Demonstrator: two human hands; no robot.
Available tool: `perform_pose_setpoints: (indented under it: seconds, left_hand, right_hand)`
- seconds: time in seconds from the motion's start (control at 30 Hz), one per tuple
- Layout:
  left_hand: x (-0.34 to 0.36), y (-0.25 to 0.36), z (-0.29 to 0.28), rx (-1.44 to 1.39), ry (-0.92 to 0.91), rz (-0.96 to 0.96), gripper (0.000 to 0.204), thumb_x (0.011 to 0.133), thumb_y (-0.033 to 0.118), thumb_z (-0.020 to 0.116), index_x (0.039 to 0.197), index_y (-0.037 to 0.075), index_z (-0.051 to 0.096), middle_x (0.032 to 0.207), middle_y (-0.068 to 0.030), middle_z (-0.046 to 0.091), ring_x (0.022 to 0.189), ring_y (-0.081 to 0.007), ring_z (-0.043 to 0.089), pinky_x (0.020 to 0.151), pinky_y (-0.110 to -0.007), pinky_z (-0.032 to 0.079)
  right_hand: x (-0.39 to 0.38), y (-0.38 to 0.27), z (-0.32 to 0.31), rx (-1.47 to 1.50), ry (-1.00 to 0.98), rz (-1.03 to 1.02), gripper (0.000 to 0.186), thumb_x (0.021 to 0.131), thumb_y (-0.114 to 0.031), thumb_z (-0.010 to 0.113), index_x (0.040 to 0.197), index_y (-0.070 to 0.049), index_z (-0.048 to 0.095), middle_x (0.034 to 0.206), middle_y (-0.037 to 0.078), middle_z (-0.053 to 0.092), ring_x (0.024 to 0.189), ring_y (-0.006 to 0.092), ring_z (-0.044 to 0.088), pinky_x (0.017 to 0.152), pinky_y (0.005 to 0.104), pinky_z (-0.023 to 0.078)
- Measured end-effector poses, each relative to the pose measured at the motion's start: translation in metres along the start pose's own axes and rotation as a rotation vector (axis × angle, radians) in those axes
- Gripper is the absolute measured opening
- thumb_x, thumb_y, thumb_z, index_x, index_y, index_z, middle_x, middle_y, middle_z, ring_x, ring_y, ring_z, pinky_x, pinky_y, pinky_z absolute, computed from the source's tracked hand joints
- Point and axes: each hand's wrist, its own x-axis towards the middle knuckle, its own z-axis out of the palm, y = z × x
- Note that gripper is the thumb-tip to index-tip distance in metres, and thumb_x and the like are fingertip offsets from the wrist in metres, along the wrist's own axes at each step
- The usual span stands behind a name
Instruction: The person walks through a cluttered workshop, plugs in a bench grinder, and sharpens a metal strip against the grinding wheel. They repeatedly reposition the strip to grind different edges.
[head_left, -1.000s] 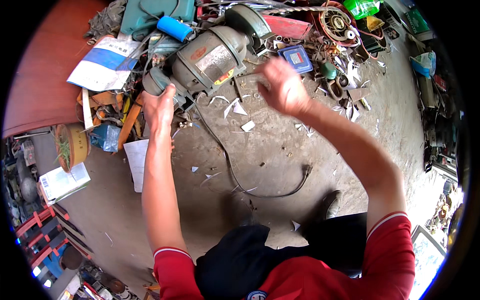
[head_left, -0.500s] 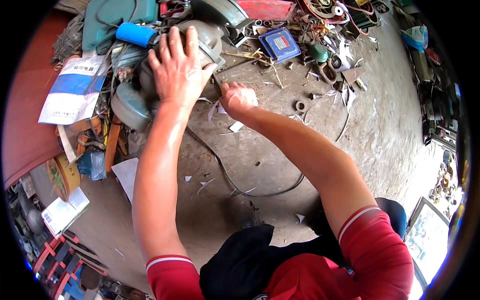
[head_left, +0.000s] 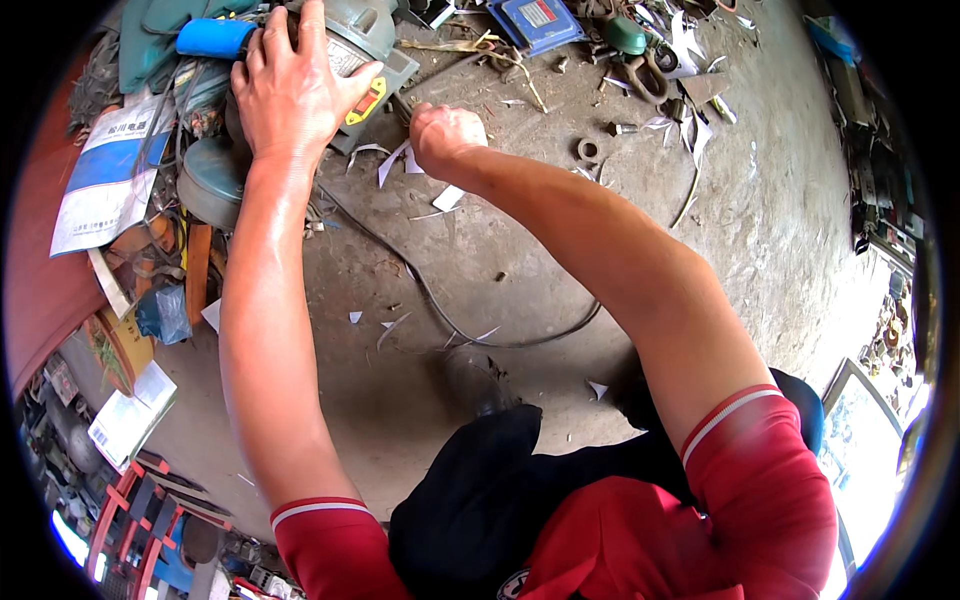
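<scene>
My left hand (head_left: 290, 100) lies with spread fingers on top of the grey-green motor machine (head_left: 355, 30), its thumb reaching right beside a yellow label. The machine's rounded teal end housing (head_left: 210, 180) shows below that hand. My right hand (head_left: 445, 135) is closed, knuckles up, just right of the machine's base; whatever its fingers hold is hidden. A black cable (head_left: 420, 285) curves over the concrete floor below both hands. A blue cylinder (head_left: 210, 37) lies left of my left fingers.
A blue square box (head_left: 535, 20), metal rings (head_left: 587, 150), a shackle (head_left: 645, 85) and paper scraps lie at the top right. A blue-and-white printed sack (head_left: 105, 180) and red board (head_left: 40, 280) are at left. Clutter (head_left: 880, 230) lines the right side; a framed pane (head_left: 855, 450) stands lower right.
My left hand has moved from the end housing onto the motor's top. My right hand has come down and left to the base and closed. The view has shifted, moving the pile up-left.
</scene>
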Motion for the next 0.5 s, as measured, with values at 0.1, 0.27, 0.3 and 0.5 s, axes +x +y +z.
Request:
perform_pose_setpoints:
  seconds: [0.1, 0.27, 0.3, 0.5]
  left_hand:
    - [-0.004, -0.001, 0.001, -0.005, -0.009, 0.0, 0.088, 0.06, 0.039, 0.077, 0.131, 0.007, 0.036, 0.133, -0.0173, 0.039, 0.121, -0.0332, 0.038, 0.1, -0.047, 0.031]
    - [-0.003, 0.004, 0.002, 0.002, 0.005, -0.011, 0.087, 0.061, 0.038, 0.077, 0.131, 0.007, 0.036, 0.133, -0.017, 0.038, 0.121, -0.0329, 0.037, 0.101, -0.048, 0.029]
    - [-0.007, 0.0, 0.006, 0.087, 0.058, 0.027, 0.086, 0.064, 0.035, 0.076, 0.133, 0.006, 0.034, 0.13, -0.0177, 0.042, 0.119, -0.0309, 0.042, 0.101, -0.043, 0.032]
    - [-0.01, -0.03, -0.01, 0.142, 0.029, 0.035, 0.074, 0.067, 0.052, 0.069, 0.125, 0.015, 0.044, 0.121, -0.014, 0.048, 0.111, -0.0337, 0.047, 0.087, -0.047, 0.042]
  right_hand:
    - [-0.018, 0.008, 0.002, -0.052, -0.075, -0.001, 0.022, 0.084, -0.012, 0.048, 0.101, -0.002, 0.058, 0.099, 0.015, 0.065, 0.091, 0.0275, 0.064, 0.074, 0.0354, 0.052]
    - [-0.063, 0.059, -0.011, -0.329, -0.29, -0.147, 0.024, 0.081, -0.01, 0.051, 0.101, 0.0, 0.058, 0.096, 0.014, 0.065, 0.086, 0.0265, 0.065, 0.066, 0.0378, 0.053]
    - [-0.075, 0.067, -0.018, -0.376, -0.271, -0.174, 0.023, 0.08, -0.01, 0.052, 0.099, 0.0, 0.058, 0.094, 0.015, 0.065, 0.084, 0.0262, 0.065, 0.066, 0.0377, 0.053]
    - [-0.113, 0.159, -0.046, -0.575, -0.221, -0.272, 0.015, 0.077, -0.01, 0.056, 0.089, -0.002, 0.061, 0.086, 0.014, 0.065, 0.081, 0.0255, 0.065, 0.066, 0.0373, 0.052]
